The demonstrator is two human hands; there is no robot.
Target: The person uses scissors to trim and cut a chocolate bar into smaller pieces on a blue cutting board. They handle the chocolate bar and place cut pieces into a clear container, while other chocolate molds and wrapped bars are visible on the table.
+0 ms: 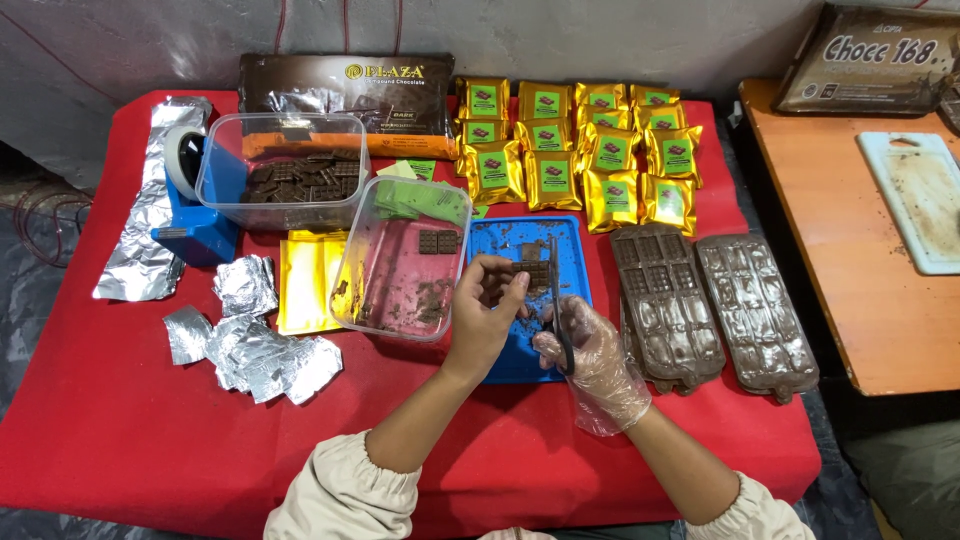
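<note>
The left hand point(487, 305) is bare and holds a small chocolate bar point(537, 275) pinched between thumb and fingertips, fingers closed on its left end, over the blue tray point(575, 245) near the middle of the red table point(130, 420). The bar's long axis seems to run left to right, pointing out of the left fingers toward the right hand, though it is small and partly hidden. The right hand point(595, 355), in a clear glove, grips the handles of dark scissors point(556, 300); the fingers are curled tight around them. The blades stand nearly upright in the picture, pointing away from the person, and cross the bar's free right end, so blade and bar lie about square to each other. Whether the blades are parted I cannot tell. Both hands are close together, almost touching. Just left of the left hand a clear tub point(400, 265) leans tilted, with a few chocolate pieces and crumbs inside.
</note>
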